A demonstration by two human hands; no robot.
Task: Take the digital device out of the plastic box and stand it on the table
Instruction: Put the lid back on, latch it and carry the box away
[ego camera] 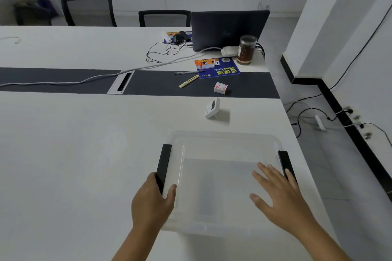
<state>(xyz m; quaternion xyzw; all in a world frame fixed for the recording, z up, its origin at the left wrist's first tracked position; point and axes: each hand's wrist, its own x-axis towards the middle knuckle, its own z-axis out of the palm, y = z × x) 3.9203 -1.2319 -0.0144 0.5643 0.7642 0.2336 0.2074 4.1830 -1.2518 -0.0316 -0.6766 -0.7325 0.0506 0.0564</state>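
Head view: device stands beyond box; left grip pinches its handle, right grip spread.

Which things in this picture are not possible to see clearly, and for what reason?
Head view only:
- Digital device: stands on the table; screen too small to read.
- Left hand: fingers wrap the black handle; fingertips hidden behind it.
- Plastic box: near wall blurred, partly covered by both forearms.
- Right hand: open over the box; contact cannot be told.
- Laptop: only its back shows.
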